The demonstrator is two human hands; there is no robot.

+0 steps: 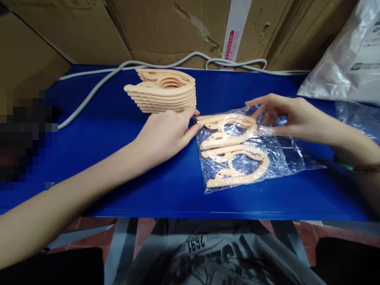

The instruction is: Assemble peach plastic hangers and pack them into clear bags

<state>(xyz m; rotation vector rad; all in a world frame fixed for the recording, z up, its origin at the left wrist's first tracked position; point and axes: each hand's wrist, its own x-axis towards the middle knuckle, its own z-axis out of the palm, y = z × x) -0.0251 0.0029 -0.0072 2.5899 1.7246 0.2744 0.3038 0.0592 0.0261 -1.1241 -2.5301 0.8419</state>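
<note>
A clear plastic bag (pixel 279 158) lies flat on the blue table with beige plastic folding hangers (pixel 264 168) inside, arranged in two groups one above the other. My left hand (pixel 166 132) pinches the bag's upper left corner between thumb and forefinger, close to the hanger tips. At the upper right, my right hand (pixel 282 114) has its thumb and curled fingers around the rounded end of the upper hanger, through the film. Its forefinger stretches out above the bag's edge. Just behind my left hand stands a neat stack of matching hangers (pixel 166 89).
A white cable (pixel 118 68) runs along the back of the blue table (pixel 142 194). Cardboard boxes (pixel 178 31) stand behind it. A large whitish plastic bag (pixel 347 59) sits at the back right, with more clear film (pixel 353 118) in front.
</note>
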